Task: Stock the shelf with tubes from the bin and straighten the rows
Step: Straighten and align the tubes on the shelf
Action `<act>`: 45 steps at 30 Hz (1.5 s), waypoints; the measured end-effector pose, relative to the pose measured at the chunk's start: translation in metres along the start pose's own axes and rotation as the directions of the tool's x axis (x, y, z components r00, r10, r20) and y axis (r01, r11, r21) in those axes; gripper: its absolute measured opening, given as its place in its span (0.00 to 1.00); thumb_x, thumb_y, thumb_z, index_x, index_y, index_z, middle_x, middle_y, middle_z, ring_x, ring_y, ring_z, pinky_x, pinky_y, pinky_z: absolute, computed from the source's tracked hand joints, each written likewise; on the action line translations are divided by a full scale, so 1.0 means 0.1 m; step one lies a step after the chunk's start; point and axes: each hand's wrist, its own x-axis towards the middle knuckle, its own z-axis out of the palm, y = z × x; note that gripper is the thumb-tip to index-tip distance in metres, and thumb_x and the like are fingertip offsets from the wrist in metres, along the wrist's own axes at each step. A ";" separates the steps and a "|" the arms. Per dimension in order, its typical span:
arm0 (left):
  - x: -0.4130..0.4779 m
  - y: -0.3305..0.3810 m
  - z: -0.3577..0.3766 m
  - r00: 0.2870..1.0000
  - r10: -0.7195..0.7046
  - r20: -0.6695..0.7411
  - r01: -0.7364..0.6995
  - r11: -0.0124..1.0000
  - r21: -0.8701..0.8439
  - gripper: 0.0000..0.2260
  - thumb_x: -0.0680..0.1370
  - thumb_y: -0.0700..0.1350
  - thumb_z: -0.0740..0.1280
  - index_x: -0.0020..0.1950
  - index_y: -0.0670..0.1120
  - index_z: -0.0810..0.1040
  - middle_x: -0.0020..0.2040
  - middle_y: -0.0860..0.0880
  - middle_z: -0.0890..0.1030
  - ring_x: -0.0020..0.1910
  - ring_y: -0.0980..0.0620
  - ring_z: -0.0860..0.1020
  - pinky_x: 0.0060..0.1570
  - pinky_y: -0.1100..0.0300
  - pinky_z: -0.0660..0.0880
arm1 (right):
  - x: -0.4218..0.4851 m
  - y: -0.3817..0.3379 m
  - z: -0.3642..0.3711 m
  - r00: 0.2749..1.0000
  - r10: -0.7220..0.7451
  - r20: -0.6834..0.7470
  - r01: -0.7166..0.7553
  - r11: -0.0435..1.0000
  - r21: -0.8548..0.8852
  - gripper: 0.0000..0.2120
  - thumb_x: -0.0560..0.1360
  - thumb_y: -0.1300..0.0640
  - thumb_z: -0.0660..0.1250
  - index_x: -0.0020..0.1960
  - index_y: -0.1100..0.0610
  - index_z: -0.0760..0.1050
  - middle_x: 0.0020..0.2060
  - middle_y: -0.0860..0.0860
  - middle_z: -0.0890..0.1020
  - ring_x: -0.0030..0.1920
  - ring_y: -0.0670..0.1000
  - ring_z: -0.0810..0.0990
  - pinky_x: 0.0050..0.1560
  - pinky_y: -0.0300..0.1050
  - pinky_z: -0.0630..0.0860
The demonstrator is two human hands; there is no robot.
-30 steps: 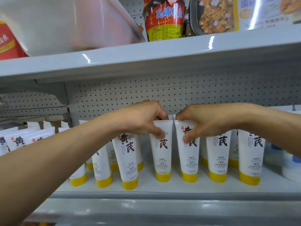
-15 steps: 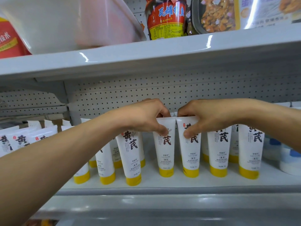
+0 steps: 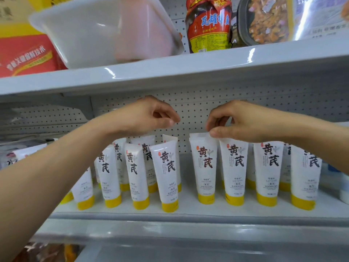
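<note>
White tubes with yellow caps and black characters stand cap-down in rows on the grey shelf (image 3: 188, 211). My right hand (image 3: 245, 121) pinches the top crimp of a front-row tube (image 3: 204, 167), right beside its neighbour (image 3: 235, 167). My left hand (image 3: 149, 116) hovers above the left group, fingers curled together and holding nothing. Below it one tube (image 3: 167, 174) leans to the left, apart from the straight ones. The tubes on the left stand unevenly. The white translucent bin (image 3: 105, 31) sits on the shelf above; I cannot see what it holds.
A red jar (image 3: 207, 25), a dark food tray (image 3: 264, 21) and a red package (image 3: 26, 53) share the upper shelf. More tubes lie flat at far left (image 3: 17, 157). White and blue containers (image 3: 338, 178) stand at far right. Perforated back panel behind.
My left hand let go of its tube and rose above the row. A gap opened between that tube and the one under my right hand. The view moved closer.
</note>
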 end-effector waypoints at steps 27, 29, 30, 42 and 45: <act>0.49 -0.60 0.27 0.976 0.070 0.205 -0.074 0.997 0.014 0.06 0.73 0.47 0.75 0.47 0.47 0.85 0.41 0.53 0.86 0.39 0.56 0.84 0.51 0.54 0.81 | 0.78 -0.01 0.22 0.948 0.182 0.262 -0.187 0.982 -0.005 0.04 0.72 0.57 0.74 0.46 0.51 0.86 0.40 0.41 0.86 0.43 0.43 0.84 0.55 0.47 0.80; 0.50 -0.60 0.28 0.979 0.065 0.195 -0.073 0.997 0.037 0.06 0.73 0.48 0.75 0.48 0.48 0.85 0.41 0.53 0.86 0.39 0.56 0.84 0.51 0.54 0.80 | 0.78 -0.01 0.24 0.953 0.180 0.245 -0.181 0.983 -0.019 0.04 0.72 0.57 0.74 0.46 0.51 0.86 0.39 0.41 0.86 0.42 0.43 0.84 0.54 0.48 0.81; 0.50 -0.59 0.29 0.980 0.062 0.190 -0.072 0.996 0.045 0.06 0.73 0.48 0.74 0.48 0.48 0.85 0.41 0.53 0.86 0.40 0.57 0.84 0.51 0.54 0.80 | 0.78 0.00 0.24 0.954 0.184 0.238 -0.185 0.983 -0.021 0.03 0.72 0.57 0.74 0.46 0.52 0.86 0.39 0.41 0.86 0.42 0.43 0.84 0.53 0.49 0.81; 0.48 -0.56 0.32 0.982 0.044 0.182 -0.042 0.999 -0.019 0.05 0.73 0.47 0.74 0.47 0.48 0.85 0.40 0.53 0.86 0.38 0.59 0.84 0.51 0.54 0.81 | 0.73 0.01 0.24 0.956 0.180 0.231 -0.186 0.982 0.005 0.04 0.73 0.56 0.73 0.47 0.52 0.85 0.40 0.41 0.86 0.41 0.39 0.84 0.52 0.44 0.81; 0.46 -0.55 0.31 0.983 0.039 0.182 -0.036 0.999 -0.019 0.06 0.73 0.48 0.74 0.47 0.48 0.85 0.40 0.54 0.86 0.38 0.60 0.84 0.51 0.55 0.81 | 0.73 0.01 0.23 0.956 0.176 0.234 -0.183 0.983 0.007 0.04 0.73 0.56 0.73 0.47 0.52 0.85 0.40 0.41 0.86 0.40 0.38 0.84 0.52 0.44 0.81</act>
